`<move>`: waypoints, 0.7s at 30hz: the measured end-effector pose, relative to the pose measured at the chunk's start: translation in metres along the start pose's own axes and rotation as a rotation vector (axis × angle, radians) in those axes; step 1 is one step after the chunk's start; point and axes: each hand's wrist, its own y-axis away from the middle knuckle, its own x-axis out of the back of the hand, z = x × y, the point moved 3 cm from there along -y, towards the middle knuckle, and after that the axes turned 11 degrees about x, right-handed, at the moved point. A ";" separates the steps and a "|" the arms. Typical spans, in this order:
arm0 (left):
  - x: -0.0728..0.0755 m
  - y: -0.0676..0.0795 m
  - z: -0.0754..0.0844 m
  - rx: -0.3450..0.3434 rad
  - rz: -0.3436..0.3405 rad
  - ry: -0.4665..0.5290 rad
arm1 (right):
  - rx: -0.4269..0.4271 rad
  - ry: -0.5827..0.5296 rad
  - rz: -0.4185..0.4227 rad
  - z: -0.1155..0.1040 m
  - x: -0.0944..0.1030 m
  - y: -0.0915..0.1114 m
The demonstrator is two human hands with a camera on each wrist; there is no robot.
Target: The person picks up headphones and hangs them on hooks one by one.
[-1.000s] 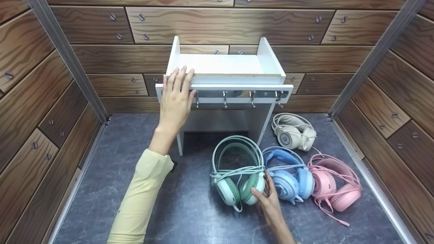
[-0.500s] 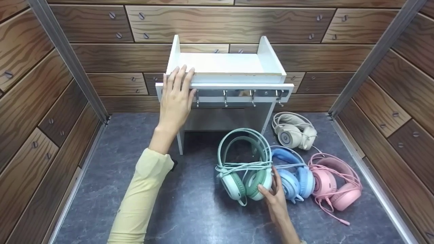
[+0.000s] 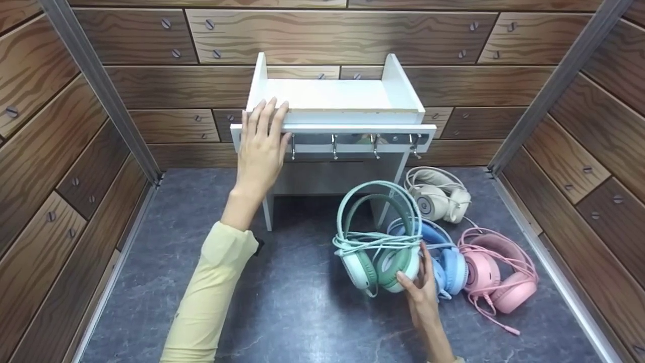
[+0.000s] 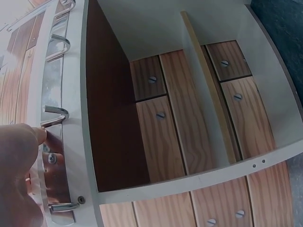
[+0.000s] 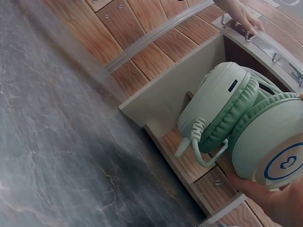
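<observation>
My right hand (image 3: pixel 424 297) grips a pair of mint-green headphones (image 3: pixel 357 267) by the right ear cup, thumb on the near side. Their cable is wound across between the band and cups. In the right wrist view, the headphones (image 5: pixel 213 104) hang above the floor. My left hand (image 3: pixel 262 151) rests flat with extended fingers over the left end of a white hook rail (image 3: pixel 352 147) on a small white shelf (image 3: pixel 327 93). Metal hooks (image 3: pixel 334 146) line the rail. The left wrist view shows part of this hand (image 4: pixel 19 165) beside the rail.
Blue headphones (image 3: pixel 453 267) lie behind the green pair, partly covered by it. Pink headphones (image 3: pixel 481 272) lie to their right, and cream headphones (image 3: pixel 431 204) near the shelf's right leg. Wood-patterned walls (image 3: pixel 342 38) with metal corner posts surround the dark marbled floor (image 3: pixel 297 302).
My right hand has carried the green headphones up and to the right, toward the rail's right half, now covering more of the blue pair. The left hand has stayed on the rail.
</observation>
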 end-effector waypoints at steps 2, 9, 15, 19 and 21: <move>0.000 0.000 0.000 -0.001 0.003 0.003 | 0.023 -0.007 0.007 -0.002 0.002 -0.002; 0.001 0.000 0.000 -0.004 0.000 0.000 | 0.039 -0.021 0.019 -0.010 0.008 -0.008; 0.001 0.000 0.000 -0.009 0.000 -0.002 | 0.033 -0.030 0.025 -0.016 0.012 -0.011; 0.001 0.000 0.000 -0.007 0.000 0.003 | 0.102 -0.087 -0.009 -0.020 0.013 -0.012; 0.001 0.000 0.000 -0.008 0.002 0.005 | 0.143 -0.132 -0.036 -0.023 0.013 -0.012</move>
